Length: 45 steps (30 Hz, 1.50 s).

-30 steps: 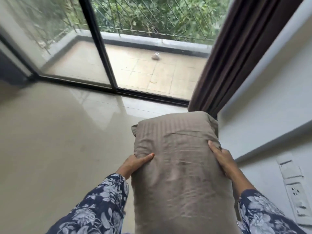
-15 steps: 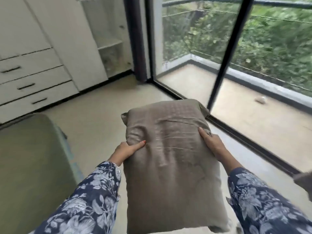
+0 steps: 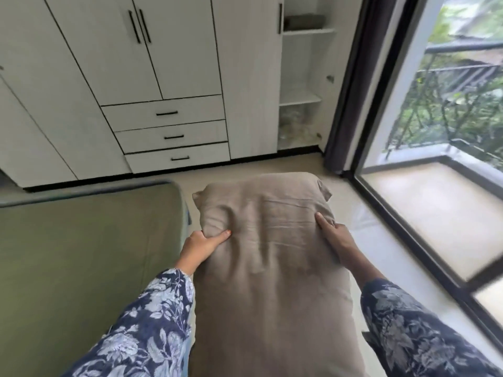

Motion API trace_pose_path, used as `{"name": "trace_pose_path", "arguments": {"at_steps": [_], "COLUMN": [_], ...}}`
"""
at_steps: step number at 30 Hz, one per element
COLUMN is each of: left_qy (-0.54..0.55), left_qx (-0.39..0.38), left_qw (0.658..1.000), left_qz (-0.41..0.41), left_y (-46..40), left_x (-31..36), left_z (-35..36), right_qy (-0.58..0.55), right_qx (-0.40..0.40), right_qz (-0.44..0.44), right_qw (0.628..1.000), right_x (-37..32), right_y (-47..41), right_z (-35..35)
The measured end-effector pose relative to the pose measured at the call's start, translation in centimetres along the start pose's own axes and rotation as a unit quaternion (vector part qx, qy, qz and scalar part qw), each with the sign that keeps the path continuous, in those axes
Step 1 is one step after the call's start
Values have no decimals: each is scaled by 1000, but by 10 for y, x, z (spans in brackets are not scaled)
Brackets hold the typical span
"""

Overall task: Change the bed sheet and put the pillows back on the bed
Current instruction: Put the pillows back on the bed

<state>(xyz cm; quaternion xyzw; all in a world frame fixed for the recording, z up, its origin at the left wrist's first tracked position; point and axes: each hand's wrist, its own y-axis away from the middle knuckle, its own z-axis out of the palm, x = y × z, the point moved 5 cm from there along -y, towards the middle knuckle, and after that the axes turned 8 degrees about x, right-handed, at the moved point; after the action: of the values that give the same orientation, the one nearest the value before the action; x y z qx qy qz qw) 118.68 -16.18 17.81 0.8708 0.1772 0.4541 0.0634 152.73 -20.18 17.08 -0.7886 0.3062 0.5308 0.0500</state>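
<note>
Head view, left hand (image 3: 200, 244) grip and right hand (image 3: 336, 236) grip both grasping pillow (image 3: 269, 268), beside bed (image 3: 81, 254)

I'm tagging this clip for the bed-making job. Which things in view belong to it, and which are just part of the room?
Part of the job:
- pillow, held at its sides by the left hand and right hand
- bed with a green cover

Just there:
- wardrobe
- drawers
- open shelves
- curtain
- glass door
</note>
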Motion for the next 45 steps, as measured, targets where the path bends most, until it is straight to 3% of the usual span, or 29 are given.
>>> {"name": "trace_pose_path", "arguments": {"at_steps": [9,15,26,35,45], "left_qy": [88,120,134,151,209], "left_qx": [93,146,223,256,320], "left_qw": [990,981,964,955,915], "left_qz": [-51,-52,-51,-18,-126], "left_y": [-145,-259,-467,-651,-816], "left_x": [56,72,125,200,218], "left_z": [-29,-83,-168,-163,-157], "right_qy": [20,5,-31,-3,69], "right_qx": [-68,-126,-173,-175,-263], "right_qz": [-80,-115,-106,-132,-186], "right_qw": [994,985,979,976,944], "right_x": [-147,-230,-372,-471,-598], "right_y": [-153,-233,-365,-534,-689], "right_z": [95,207,379,470,614]}}
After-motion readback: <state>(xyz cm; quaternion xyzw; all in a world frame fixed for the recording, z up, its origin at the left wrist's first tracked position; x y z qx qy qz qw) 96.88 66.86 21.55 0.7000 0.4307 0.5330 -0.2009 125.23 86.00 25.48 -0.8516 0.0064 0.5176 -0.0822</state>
